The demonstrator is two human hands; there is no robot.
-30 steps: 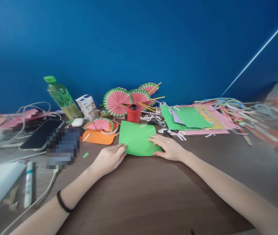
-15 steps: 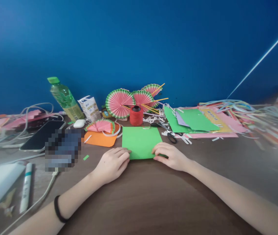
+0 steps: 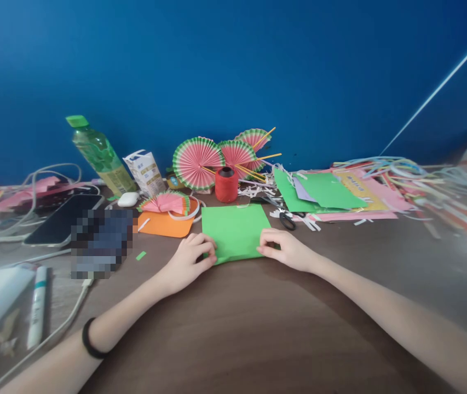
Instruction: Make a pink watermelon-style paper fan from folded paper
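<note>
A sheet of green paper (image 3: pixel 235 230) lies on the dark brown table in front of me. Its near edge is slightly raised and bent between my hands. My left hand (image 3: pixel 196 253) pinches the near left corner, thumb and fingers closed on the paper. At the near right corner my right hand (image 3: pixel 284 249) grips the same sheet in a pinch. Just beyond the sheet stands a spool of red thread (image 3: pixel 226 186), and an orange card (image 3: pixel 163 225) with a folded pink-and-green paper fan (image 3: pixel 165 202) on it lies to the left.
Pleated watermelon-coloured fans (image 3: pixel 198 164) lean against the blue wall. To the right are scissors (image 3: pixel 287 220), stacked green paper (image 3: pixel 332 191) and paper strips. On the left are a green bottle (image 3: pixel 102 156), a carton (image 3: pixel 146 171), phones (image 3: pixel 64 219) and a marker (image 3: pixel 37 306).
Both hands now pinch the near edge of the green paper more tightly and have lifted it a little, making it curl. The view has shifted slightly.
</note>
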